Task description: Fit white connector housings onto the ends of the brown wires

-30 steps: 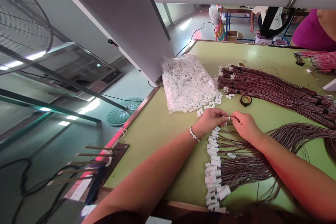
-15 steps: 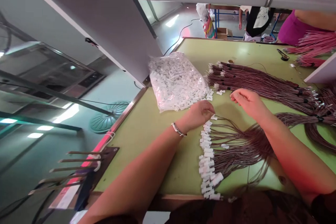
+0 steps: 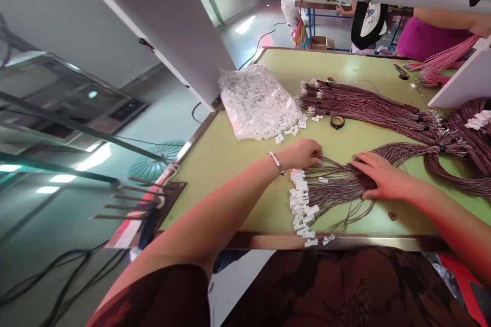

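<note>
My left hand (image 3: pixel 304 153) is closed on the ends of a few brown wires (image 3: pixel 330 162), at the top of a row of white plastic connectors (image 3: pixel 299 199). These connectors sit on the ends of the wires in a fanned-out bundle (image 3: pixel 337 190). My right hand (image 3: pixel 379 173) lies over that bundle with its fingers spread, touching the wires. One white connector (image 3: pixel 322 180) rests on top of the fanned wires. Whatever is at the tips of the wires in my left hand is hidden by the fingers.
A clear bag of white connectors (image 3: pixel 261 104) lies at the back left, loose connectors (image 3: pixel 280 138) beside it. Further brown wire bundles (image 3: pixel 368 104), a roll of black tape (image 3: pixel 337 122) and scissors (image 3: pixel 401 72) lie behind. A pronged rack (image 3: pixel 169 202) is on the left edge. A person (image 3: pixel 425 36) stands opposite.
My right hand has come down onto the fanned wires and spread out. My left hand has closed on wire ends. The tape roll and more loose connectors now show, and the view has shifted.
</note>
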Demonstrator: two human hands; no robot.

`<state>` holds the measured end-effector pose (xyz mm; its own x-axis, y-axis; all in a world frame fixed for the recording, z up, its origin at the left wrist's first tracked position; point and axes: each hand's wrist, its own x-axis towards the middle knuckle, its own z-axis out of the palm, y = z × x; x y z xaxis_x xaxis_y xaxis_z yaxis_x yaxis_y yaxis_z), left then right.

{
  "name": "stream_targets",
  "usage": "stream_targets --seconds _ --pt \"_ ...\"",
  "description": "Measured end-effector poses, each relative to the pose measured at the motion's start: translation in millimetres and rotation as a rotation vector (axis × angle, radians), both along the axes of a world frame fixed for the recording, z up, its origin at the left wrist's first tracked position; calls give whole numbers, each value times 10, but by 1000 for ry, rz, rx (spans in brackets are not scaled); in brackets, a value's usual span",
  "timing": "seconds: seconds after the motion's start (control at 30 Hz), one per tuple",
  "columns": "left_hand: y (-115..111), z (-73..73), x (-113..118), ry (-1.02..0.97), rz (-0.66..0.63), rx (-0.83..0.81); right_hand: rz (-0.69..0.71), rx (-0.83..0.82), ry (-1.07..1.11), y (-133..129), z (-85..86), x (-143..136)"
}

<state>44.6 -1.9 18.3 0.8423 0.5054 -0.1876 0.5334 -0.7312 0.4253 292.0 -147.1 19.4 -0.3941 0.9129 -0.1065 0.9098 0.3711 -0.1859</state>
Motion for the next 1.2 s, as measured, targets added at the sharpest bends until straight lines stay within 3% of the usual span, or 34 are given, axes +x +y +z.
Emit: stream_targets --seconds 0.07,0.2,0.3,0.43,0.6,0.73,0.87,1.0,1.1,1.2 --pt "15 43 -28 -8 48 -49 4 71 -8 30 -136 -44" --pt "-73 238 61 50 34 -130 -73 201 -63 301 -225 -218" --pt "-248 339 249 240 -17 -6 -195 231 -88 501 -262 -344" --pt "-447 228 409 294 25 361 -266 216 -63 588 -254 -329" --pt "-462 44 287 254 -1 223 -40 143 68 275 -154 -150" --pt "-443 39 228 198 11 202 99 167 8 26 -209 -182" --pt "-384 156 240 186 -19 50 -20 292 -21 219 -275 -279" --pt "-399 226 250 154 42 -53 -33 194 -115 529 -253 -355" --pt "-496 175 293 169 208 28 -94 185 -148 603 -241 -390" --pt "-558 131 350 215 275 138 -114 218 -121 589 -197 -386"
